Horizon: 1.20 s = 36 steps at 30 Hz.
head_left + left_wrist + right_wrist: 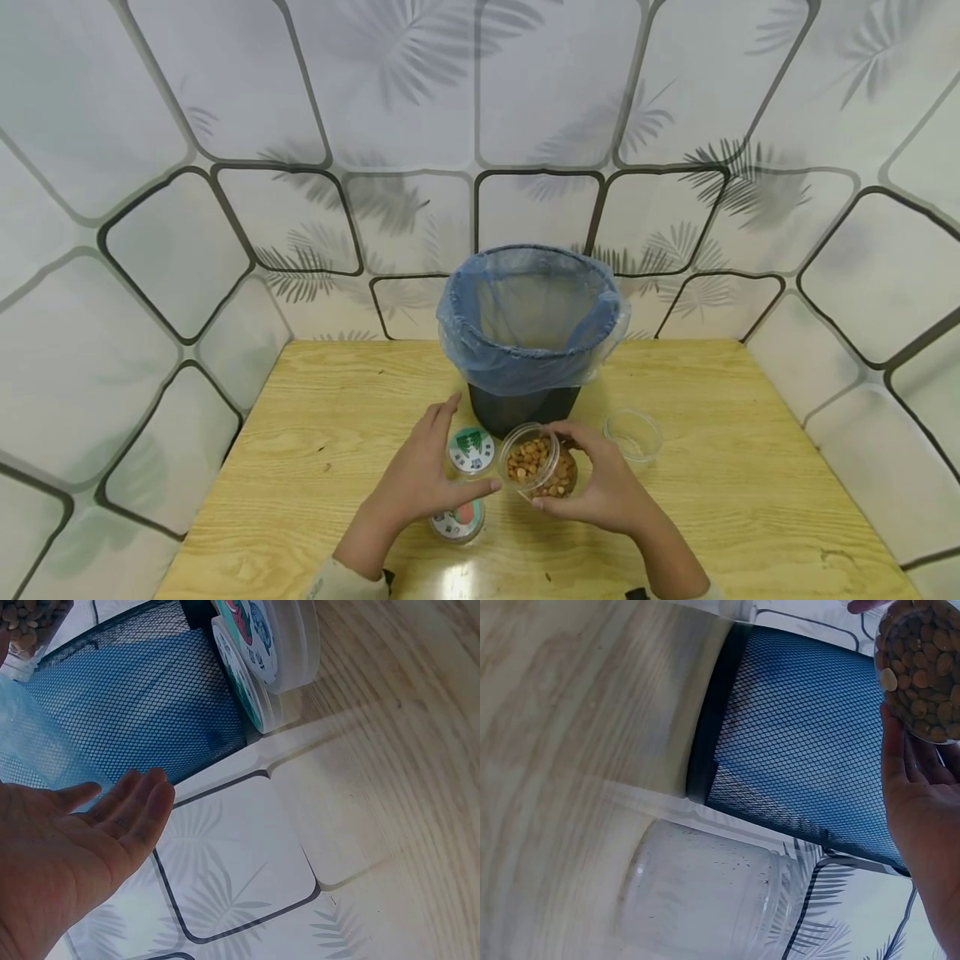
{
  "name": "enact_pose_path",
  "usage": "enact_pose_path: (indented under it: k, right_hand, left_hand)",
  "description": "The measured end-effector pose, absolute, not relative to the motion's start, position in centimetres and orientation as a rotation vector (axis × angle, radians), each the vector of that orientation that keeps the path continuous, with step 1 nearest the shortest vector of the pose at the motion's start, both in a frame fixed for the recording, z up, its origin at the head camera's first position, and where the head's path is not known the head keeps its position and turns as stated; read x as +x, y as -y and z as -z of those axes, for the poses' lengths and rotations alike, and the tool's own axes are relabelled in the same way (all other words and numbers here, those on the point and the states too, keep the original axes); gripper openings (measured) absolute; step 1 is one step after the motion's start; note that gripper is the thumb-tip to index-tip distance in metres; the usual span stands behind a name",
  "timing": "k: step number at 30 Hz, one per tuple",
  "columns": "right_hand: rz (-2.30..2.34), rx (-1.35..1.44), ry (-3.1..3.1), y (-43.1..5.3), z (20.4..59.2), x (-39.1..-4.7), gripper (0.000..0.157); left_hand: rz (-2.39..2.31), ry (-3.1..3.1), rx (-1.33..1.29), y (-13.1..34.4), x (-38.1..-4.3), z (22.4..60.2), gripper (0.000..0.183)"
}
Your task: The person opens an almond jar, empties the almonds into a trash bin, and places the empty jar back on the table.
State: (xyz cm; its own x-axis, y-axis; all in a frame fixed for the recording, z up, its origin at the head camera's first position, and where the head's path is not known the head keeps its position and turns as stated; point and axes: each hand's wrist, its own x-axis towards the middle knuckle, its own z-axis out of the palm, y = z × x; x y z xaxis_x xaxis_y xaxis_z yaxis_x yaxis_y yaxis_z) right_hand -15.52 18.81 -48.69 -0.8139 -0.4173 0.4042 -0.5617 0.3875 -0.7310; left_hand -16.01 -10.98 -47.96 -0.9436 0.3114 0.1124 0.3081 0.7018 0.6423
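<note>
My right hand grips a clear plastic jar from its right side. The jar is tilted with its open mouth to the left, and brown pieces that look like shelled nuts or beans fill much of it. Their layer shows through the jar's base in the right wrist view. To the left of the mouth is my left hand, fingers extended and thumb apart, holding nothing. Two round lids with printed labels lie by it: a green-and-white lid and, nearer me, a lid with a red picture, partly covered by the left thumb.
Right behind the jar stands a dark mesh bin lined with a blue plastic bag folded over its rim. A second clear jar, with small specks on its wall, stands right of the bin. Patterned walls enclose the wooden table.
</note>
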Motion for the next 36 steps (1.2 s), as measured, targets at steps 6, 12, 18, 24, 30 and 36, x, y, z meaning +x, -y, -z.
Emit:
enact_pose_path:
  k: [6, 12, 18, 24, 30, 36]
  right_hand:
    - [-1.427, 0.891, 2.460, -18.8, 48.3, -15.7, 0.079]
    - [-1.441, 0.879, 2.460, -18.7, 47.7, -15.8, 0.079]
    - [-1.445, 0.863, 2.462, -18.5, 47.0, -15.6, 0.081]
    - [-1.440, 0.838, 2.457, -18.7, 46.6, -15.5, 0.080]
    - [-1.431, 0.851, 2.432, -18.8, 46.2, -15.4, 0.081]
    - [-1.445, 0.852, 2.393, -18.9, 45.9, -15.4, 0.084]
  left_hand:
    - [-1.164, -2.901, 0.554, 10.9, -16.4, 47.7, 0.131]
    - [-1.170, -2.914, 0.578, 10.8, -16.7, 47.3, 0.135]
    - [-1.153, -2.932, 0.598, 10.7, -17.1, 47.0, 0.134]
    - [-1.172, -2.958, 0.627, 10.7, -17.5, 46.7, 0.132]
    - [-1.163, -3.007, 0.613, 10.8, -17.9, 46.2, 0.131]
    - [-1.144, -3.050, 0.579, 10.9, -18.2, 45.6, 0.131]
